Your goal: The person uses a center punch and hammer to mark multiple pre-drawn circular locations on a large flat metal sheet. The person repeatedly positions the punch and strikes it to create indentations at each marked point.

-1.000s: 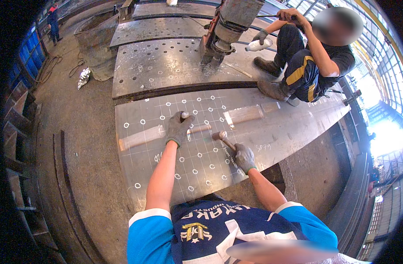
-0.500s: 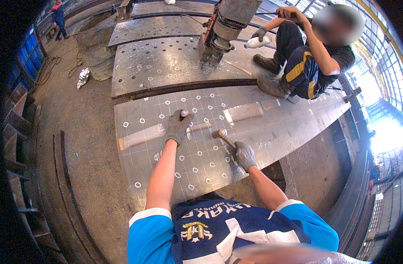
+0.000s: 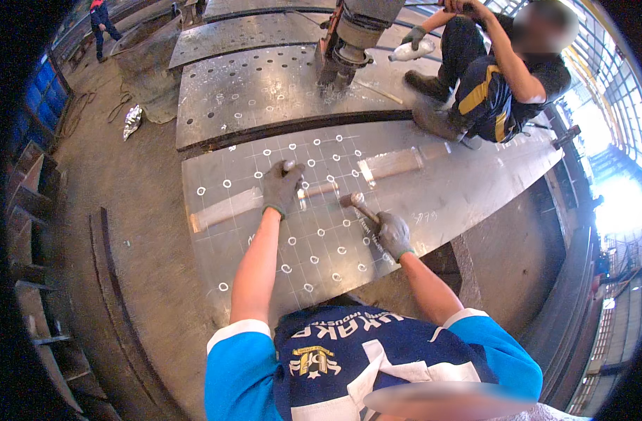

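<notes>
Fingers curl closed on both sides: the right hand (image 3: 395, 234) grips the hammer (image 3: 357, 201) over the marked metal plate (image 3: 468, 182), the left hand (image 3: 283, 184) wraps a round-topped metal piece (image 3: 289, 165). That hammer looks stiff, head-heavy, likely best held well back along its handle (image 3: 369, 212).

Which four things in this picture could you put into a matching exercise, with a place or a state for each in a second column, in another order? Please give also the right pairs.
Things:
1. Hammer
2. Left hand
3. Crumpled silvery sheet
4. Pale bottle

Places or states:
A. Lying on the brown floor
B. In the seated co-worker's gloved hand
C. In the person's right hand
D. Gripping a round-topped tool

Right pairs: 1-C, 2-D, 3-A, 4-B
</notes>
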A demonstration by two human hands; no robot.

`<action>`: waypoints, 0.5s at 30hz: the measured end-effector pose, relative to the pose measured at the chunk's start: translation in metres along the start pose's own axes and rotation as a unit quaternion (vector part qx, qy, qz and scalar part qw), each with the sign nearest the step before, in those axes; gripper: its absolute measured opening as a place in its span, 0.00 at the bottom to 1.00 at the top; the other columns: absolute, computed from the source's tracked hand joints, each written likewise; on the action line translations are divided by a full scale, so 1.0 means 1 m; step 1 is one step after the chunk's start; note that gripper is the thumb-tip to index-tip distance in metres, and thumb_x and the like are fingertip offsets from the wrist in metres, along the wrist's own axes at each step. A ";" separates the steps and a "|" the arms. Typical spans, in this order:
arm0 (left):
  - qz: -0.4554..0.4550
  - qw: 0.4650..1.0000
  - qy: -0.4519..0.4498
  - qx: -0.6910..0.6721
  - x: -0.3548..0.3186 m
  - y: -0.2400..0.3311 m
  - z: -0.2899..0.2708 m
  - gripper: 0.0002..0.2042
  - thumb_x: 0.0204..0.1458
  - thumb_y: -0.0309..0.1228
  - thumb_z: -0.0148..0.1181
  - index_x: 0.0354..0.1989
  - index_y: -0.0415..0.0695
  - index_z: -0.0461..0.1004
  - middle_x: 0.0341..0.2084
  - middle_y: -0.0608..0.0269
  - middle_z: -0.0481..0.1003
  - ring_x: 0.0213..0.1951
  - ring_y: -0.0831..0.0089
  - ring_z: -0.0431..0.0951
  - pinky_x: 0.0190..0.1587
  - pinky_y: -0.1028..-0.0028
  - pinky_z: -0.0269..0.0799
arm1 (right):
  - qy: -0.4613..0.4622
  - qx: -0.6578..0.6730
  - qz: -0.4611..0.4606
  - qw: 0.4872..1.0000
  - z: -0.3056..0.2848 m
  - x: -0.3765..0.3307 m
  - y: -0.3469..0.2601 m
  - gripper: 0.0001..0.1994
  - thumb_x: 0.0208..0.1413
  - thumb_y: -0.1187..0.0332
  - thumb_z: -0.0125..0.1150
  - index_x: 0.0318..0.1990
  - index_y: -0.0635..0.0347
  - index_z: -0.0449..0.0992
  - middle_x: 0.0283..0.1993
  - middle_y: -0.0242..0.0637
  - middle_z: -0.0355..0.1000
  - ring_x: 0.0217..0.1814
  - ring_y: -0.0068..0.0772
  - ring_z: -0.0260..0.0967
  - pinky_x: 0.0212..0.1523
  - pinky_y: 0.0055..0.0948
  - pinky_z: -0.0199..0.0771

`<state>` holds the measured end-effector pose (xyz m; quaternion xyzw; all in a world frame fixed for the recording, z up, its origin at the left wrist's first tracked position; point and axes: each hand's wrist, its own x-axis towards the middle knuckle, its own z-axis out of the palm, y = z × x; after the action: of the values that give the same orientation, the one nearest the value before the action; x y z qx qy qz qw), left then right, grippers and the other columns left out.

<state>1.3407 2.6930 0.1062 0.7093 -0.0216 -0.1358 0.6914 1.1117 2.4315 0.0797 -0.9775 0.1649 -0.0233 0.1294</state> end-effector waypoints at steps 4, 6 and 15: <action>0.007 0.997 0.034 0.063 0.038 0.001 -0.013 0.13 0.57 0.37 0.71 0.40 0.38 0.81 0.26 0.66 0.79 0.26 0.81 0.76 0.28 0.75 0.72 | 0.003 -0.002 0.003 1.000 -0.004 0.001 -0.003 0.12 0.59 0.63 0.55 0.46 0.53 0.82 0.44 0.51 0.81 0.47 0.60 0.79 0.47 0.54 0.76; 0.051 0.999 0.015 0.011 0.063 -0.001 -0.018 0.15 0.56 0.39 0.72 0.39 0.39 0.81 0.26 0.67 0.79 0.25 0.81 0.76 0.28 0.73 0.72 | -0.057 -0.007 0.050 0.997 -0.010 0.003 -0.009 0.12 0.59 0.63 0.56 0.46 0.53 0.82 0.45 0.51 0.80 0.47 0.60 0.79 0.47 0.54 0.76; 0.103 0.986 0.027 0.132 0.124 0.000 0.005 0.18 0.56 0.42 0.74 0.44 0.40 0.83 0.31 0.64 0.82 0.28 0.79 0.78 0.34 0.72 0.76 | -0.044 0.034 0.039 0.998 -0.006 0.001 0.000 0.14 0.58 0.61 0.56 0.48 0.52 0.80 0.45 0.50 0.80 0.49 0.61 0.77 0.48 0.55 0.74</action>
<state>1.4589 2.6613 0.0863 0.7916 -0.0932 -0.0406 0.6026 1.1119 2.4299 0.0853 -0.9653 0.1964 0.0187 0.1708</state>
